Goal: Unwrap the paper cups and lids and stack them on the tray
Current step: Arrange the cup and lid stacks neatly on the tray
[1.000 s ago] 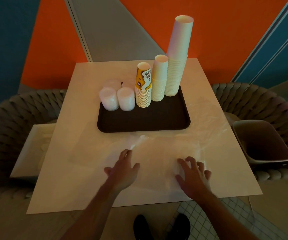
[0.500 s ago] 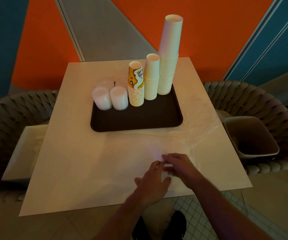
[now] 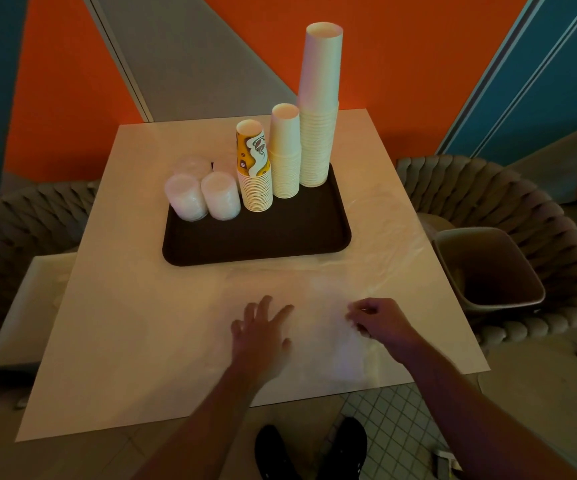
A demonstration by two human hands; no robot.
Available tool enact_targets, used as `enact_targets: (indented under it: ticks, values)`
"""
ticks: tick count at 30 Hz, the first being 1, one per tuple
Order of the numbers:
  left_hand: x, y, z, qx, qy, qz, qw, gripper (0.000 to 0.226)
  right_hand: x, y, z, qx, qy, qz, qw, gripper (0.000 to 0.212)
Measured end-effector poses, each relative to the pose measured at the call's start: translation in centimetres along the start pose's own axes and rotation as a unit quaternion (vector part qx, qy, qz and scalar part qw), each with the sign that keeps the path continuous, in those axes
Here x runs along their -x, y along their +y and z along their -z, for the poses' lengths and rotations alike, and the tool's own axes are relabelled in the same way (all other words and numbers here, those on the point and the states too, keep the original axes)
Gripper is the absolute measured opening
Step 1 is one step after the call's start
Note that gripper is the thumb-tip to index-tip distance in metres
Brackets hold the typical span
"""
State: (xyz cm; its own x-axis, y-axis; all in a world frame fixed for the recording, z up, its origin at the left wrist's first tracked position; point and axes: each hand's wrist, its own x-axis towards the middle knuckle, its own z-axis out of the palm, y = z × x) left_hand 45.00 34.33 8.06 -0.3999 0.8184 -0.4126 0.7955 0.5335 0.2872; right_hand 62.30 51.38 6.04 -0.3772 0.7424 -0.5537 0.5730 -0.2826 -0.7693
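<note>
Now your left hand (image 3: 263, 336) lies flat with its fingers spread, pressing the clear plastic wrap (image 3: 360, 306) onto the table (image 3: 134, 341); that grip is wide and holds nothing. Just to the right of it, your right hand (image 3: 379, 320) has its fingers curled and its grip narrow, pinching a bit of the same wrap between thumb and fingertips. The wrap is thin and hard to trace, but it spreads from under both hands away to the far right, toward the table's edge.

Beyond your hands, well apart from either grip, the dark tray (image 3: 280, 237) sits on the table. At its far right stands the tallest cup stack (image 3: 318, 133), plain and pale. Next to it on the left is a shorter plain cup stack (image 3: 284, 157), and left of that a printed cup stack (image 3: 254, 174) whose top cup is yellow with a swirl pattern and leans slightly. On the tray's left end stand the translucent lid stacks (image 3: 204, 195), two in front and two dimly seen behind.

Off to the right of your right hand, below table level, a bin (image 3: 488, 268) rests in a woven chair (image 3: 522, 202). Beneath your arms, your dark shoes (image 3: 311, 452) show on the tiled floor (image 3: 401, 420).
</note>
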Motion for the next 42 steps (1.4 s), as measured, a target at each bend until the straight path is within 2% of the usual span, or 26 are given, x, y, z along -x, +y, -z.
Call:
enact_targets:
  ticks: [4,6,8,11,14,16,19,22,24,26,28,31,33,34,36,37,38,40,42]
  values:
    - [-1.4,-1.0,-1.2,-0.045,-0.037,-0.023,0.998,0.074,-0.7,-0.3,0.8,0.064,-0.005,0.021,0.998,0.021]
    - [-1.7,-1.4,-1.7,-0.052,-0.034,-0.022,0.998,0.076,-1.4,-1.0,1.9,0.124,0.046,0.07,0.989,0.021]
    - [-1.6,-1.8,-1.8,-0.062,-0.025,-0.016,0.998,0.077,-2.9,-1.5,3.0,0.193,0.097,0.143,0.966,0.023]
    - [-1.0,-2.9,-1.8,-0.067,-0.018,0.005,0.998,0.076,-5.8,-1.9,3.7,0.314,0.089,0.249,0.912,0.037]
    - [0.0,-4.4,-1.6,-0.061,-0.011,0.033,0.998,0.076,-7.7,-2.0,3.6,0.406,0.049,0.259,0.875,0.043]
    - [0.6,-5.1,-1.6,-0.068,-0.02,0.063,0.995,0.075,-8.3,-1.9,3.6,0.419,0.055,0.27,0.865,0.034]
    - [1.2,-5.2,-2.1,-0.063,-0.007,0.085,0.994,0.074,-9.2,-1.6,3.9,0.394,0.089,0.283,0.87,0.012]
    - [1.4,-4.6,-2.0,-0.05,0.021,0.09,0.994,0.073,-9.1,-1.5,4.5,0.386,0.094,0.287,0.871,0.006]
    - [1.3,-4.6,-1.7,-0.039,0.01,0.086,0.995,0.074,-8.1,-1.8,4.8,0.377,0.084,0.285,0.877,0.003]
    - [1.4,-4.3,-1.2,-0.015,0.005,0.087,0.996,0.077,-6.6,-2.4,4.9,0.335,0.065,0.272,0.9,0.005]
    - [1.7,-4.0,-0.5,0.033,0.032,0.093,0.995,0.08,-4.5,-3.1,4.8,0.278,0.048,0.241,0.929,0.009]
    - [2.0,-3.7,0.1,0.098,0.045,0.084,0.991,0.075,-0.9,-3.8,3.3,0.237,0.04,0.214,0.947,0.004]
    - [1.8,-3.2,0.5,0.217,0.057,0.1,0.969,0.065,1.4,-4.2,1.3,0.217,0.027,0.211,0.953,0.002]
    - [1.6,-2.7,1.0,0.316,0.062,0.121,0.939,0.059,2.4,-4.3,0.1,0.213,0.018,0.216,0.953,0.002]
    - [1.4,-1.4,2.4,0.504,0.056,0.159,0.847,0.048,3.8,-4.1,-2.7,0.22,-0.002,0.243,0.945,0.002]
    - [1.3,-1.2,3.0,0.558,0.061,0.164,0.811,0.045,4.3,-3.9,-4.1,0.229,-0.016,0.256,0.939,0.004]
    - [1.2,-1.2,3.4,0.584,0.072,0.156,0.794,0.047,4.7,-3.8,-5.5,0.238,-0.029,0.269,0.933,0.005]
    - [1.2,-2.0,4.0,0.586,0.089,0.122,0.796,0.055,5.1,-3.5,-8.1,0.249,-0.046,0.289,0.923,0.006]
    - [1.4,-3.3,4.2,0.539,0.092,0.105,0.831,0.061,5.6,-3.4,-10.5,0.249,-0.051,0.296,0.921,0.008]
